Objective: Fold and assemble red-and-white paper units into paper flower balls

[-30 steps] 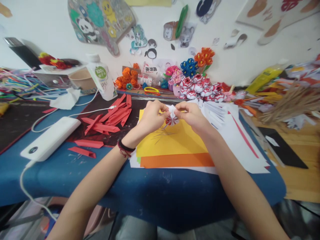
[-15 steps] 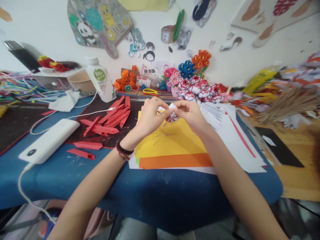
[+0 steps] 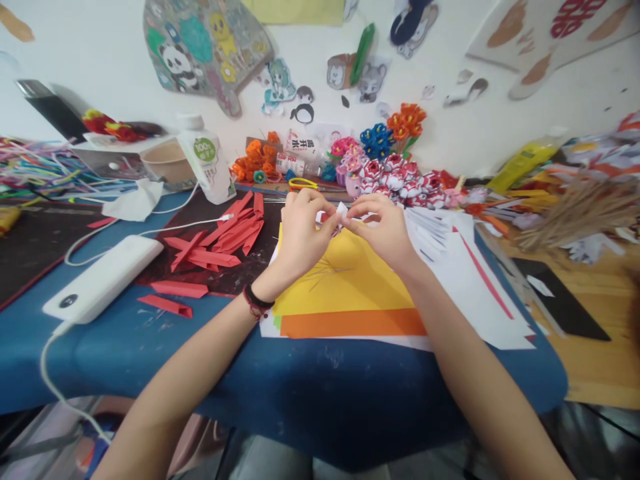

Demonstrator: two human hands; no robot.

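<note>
Between my two hands is a small red and white folded paper flower [image 3: 341, 211], partly hidden by the fingers. My left hand [image 3: 307, 223] pinches it from the left side. From the right, thumb and fingertips of my right hand [image 3: 383, 227] close on its white paper tip. Both hands are above a yellow paper sheet [image 3: 370, 280], where several thin wires [image 3: 320, 268] lie loose. An orange sheet [image 3: 350, 323] shows under the yellow one. Behind my right hand stands a cluster of finished red and white paper flowers [image 3: 400, 179].
Folded red paper strips [image 3: 230, 233] lie on a dark mat at left, near a white power bank [image 3: 103, 280] with its cable. A white bottle [image 3: 206, 160] stands behind them. White paper strips [image 3: 425, 230] lie at right, and a black flat object [image 3: 563, 300] farther right.
The flower has turned and now shows less of its striped underside between my fingers. My right fingers have shifted slightly on the white tip. The whole view has moved a little.
</note>
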